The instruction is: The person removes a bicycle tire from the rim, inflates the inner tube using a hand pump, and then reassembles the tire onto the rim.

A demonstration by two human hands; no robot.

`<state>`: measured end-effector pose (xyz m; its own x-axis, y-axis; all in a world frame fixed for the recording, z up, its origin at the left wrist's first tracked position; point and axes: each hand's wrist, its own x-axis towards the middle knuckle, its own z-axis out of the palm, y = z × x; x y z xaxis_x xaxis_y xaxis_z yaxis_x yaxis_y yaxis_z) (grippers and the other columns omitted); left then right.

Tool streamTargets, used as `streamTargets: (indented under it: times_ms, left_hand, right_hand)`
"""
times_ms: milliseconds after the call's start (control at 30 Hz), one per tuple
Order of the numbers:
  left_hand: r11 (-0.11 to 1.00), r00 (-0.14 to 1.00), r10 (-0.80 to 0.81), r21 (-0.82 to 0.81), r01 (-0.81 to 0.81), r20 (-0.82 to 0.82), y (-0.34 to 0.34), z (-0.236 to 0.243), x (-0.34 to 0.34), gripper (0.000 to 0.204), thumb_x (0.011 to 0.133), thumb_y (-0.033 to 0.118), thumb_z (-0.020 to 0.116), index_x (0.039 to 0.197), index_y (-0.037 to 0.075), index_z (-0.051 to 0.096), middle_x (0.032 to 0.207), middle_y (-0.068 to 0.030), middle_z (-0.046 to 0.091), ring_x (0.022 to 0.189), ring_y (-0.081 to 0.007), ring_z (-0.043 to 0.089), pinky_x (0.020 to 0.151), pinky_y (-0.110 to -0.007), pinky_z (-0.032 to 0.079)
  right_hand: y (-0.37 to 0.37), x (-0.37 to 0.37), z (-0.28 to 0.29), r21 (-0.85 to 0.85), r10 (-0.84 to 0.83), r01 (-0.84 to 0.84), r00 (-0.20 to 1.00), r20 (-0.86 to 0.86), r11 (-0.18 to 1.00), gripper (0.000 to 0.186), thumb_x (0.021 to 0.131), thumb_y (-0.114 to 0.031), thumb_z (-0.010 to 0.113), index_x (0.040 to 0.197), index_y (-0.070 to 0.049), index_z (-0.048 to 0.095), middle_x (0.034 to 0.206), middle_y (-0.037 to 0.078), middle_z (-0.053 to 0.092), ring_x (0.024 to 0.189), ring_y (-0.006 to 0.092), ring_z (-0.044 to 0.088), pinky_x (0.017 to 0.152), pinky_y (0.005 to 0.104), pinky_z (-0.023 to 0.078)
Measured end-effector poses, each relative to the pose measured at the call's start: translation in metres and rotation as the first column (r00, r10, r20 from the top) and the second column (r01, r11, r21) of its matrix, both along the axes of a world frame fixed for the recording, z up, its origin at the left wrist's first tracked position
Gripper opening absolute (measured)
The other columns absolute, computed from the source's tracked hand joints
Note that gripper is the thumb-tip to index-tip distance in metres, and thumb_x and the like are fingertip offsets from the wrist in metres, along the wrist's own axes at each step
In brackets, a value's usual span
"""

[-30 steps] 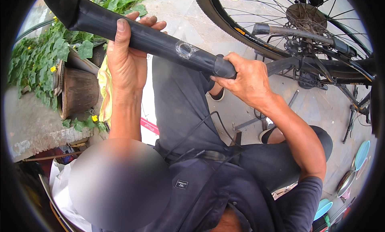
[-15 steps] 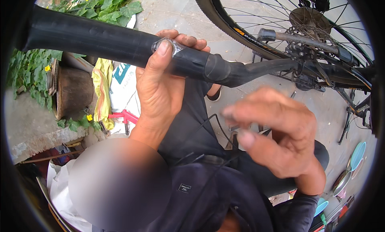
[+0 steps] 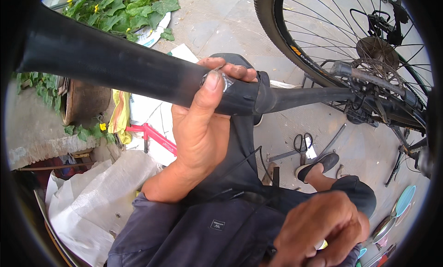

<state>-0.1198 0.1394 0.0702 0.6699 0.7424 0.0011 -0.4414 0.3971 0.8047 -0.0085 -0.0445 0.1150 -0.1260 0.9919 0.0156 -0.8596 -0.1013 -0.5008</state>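
Where cropped: right hand [image 3: 318,232], small object unclear.

Outdoor repair spot on pale paved ground in bright daylight.

The grey paved concrete floor [image 3: 217,22] stretches across the upper part of the view, sunlit and dusty. At the upper left, green leafy plants with small yellow flowers [image 3: 124,11] spread over the edge of it, and a round rusty brown metal pot [image 3: 85,101] stands below them beside a low concrete ledge [image 3: 32,138]. White woven plastic sacks [image 3: 92,202] lie crumpled at the lower left, near a red metal frame piece [image 3: 154,135]. On the right stands a black spoked bicycle rear wheel with its gear cluster [image 3: 332,32], and black-handled scissors [image 3: 302,145] lie on the ground beneath it.
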Motion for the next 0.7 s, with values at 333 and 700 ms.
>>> streamTargets:
  times_ms: [333, 700]
  left_hand:
    - [0.996, 0.998, 0.061, 0.069, -0.06, -0.012, 0.01, -0.002, -0.008, 0.036, 0.103, 0.031, 0.045, 0.122, 0.002, 0.049, 0.113, -0.016, 0.06, 0.118, -0.0321, 0.055, 0.108, -0.052, 0.039]
    - [0.995, 0.996, 0.091, 0.029, -0.09, -0.017, 0.011, -0.001, -0.01, 0.039, 0.103, 0.033, 0.045, 0.123, 0.0, 0.049, 0.115, -0.0176, 0.061, 0.118, -0.0337, 0.055, 0.108, -0.055, 0.038]
  right_hand:
    - [0.068, -0.021, -0.069, -0.021, -0.285, 0.425, 0.643, 0.711, 0.905, 0.071, 0.085, 0.005, 0.057, 0.151, -0.006, 0.032, 0.086, 0.005, 0.058, 0.065, 0.0065, 0.051, 0.057, 0.0206, 0.042]
    - [0.072, -0.063, -0.103, 0.542, -0.372, 0.36, -0.444, 0.815, 0.759, 0.081, 0.073, 0.001, 0.064, 0.149, -0.007, 0.037, 0.069, 0.003, 0.044, 0.054, 0.0178, 0.054, 0.046, 0.0317, 0.047]
